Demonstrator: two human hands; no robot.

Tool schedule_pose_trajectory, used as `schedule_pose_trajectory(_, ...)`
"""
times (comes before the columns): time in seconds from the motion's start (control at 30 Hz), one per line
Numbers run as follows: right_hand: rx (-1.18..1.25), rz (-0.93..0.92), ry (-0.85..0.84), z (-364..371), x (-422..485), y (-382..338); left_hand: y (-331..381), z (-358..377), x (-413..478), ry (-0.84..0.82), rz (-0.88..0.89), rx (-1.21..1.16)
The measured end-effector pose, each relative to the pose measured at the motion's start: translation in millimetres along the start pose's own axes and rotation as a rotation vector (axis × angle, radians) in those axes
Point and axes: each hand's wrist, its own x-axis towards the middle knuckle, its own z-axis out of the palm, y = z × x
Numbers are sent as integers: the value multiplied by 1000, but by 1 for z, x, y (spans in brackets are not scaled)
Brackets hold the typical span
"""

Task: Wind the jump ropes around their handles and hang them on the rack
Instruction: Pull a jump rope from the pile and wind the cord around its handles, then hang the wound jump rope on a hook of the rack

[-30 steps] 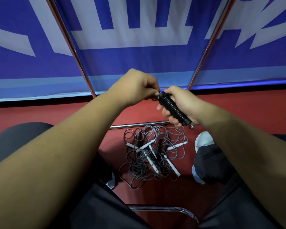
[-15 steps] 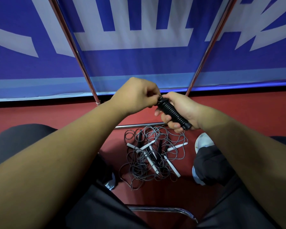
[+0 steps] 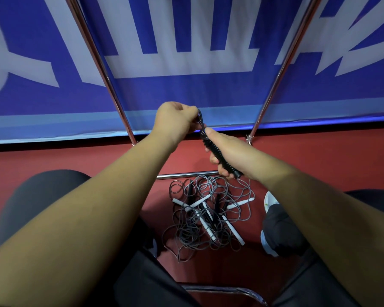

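Plainly, most of the job lay ahead. Behind everything hung a blue and white banner [image 3: 186, 89], and before it stood the chrome rack [image 3: 111, 89], with nothing hung on the part of it I could see. On the red floor [image 3: 75, 158], just this side of the rack's bottom bar [image 3: 186, 175], lay a pile of jump ropes [image 3: 206, 216], grey cords tangled over white and dark handles, none of them wound. One black jump rope [image 3: 215, 148] looked nearly finished: its cord sat in tight, close coils along its length, held up above the pile. The right hand [image 3: 233, 151] had its grip closed round that bundle, while the left hand [image 3: 175, 122] pinched a small loop of cord [image 3: 200, 117] at its top end, seemingly to tuck it in.
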Motion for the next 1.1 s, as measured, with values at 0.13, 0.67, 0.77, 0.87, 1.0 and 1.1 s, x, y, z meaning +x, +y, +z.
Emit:
schedule_pose_trajectory(0.13,-78,-69,36,-5,-3,4,5,-1,1,-63,22,67)
schedule_pose_trajectory(0.67,-41,-448,391,-18,-51,-78,90,-27,-57,-99,439,377)
schedule_pose_trajectory(0.77,-23,-460,408,-20,-61,-109,116,-34,-65,-64,440,353)
schedule_pose_trajectory(0.87,-57,-521,408,-25,-71,-145,148,-39,-68,-7,464,345)
schedule_pose_trajectory(1.0,-128,-588,428,-31,-80,-197,196,-50,-64,60,499,360)
schedule_pose_trajectory(1.1,-121,-639,467,-37,-77,-235,231,-61,-57,95,538,366)
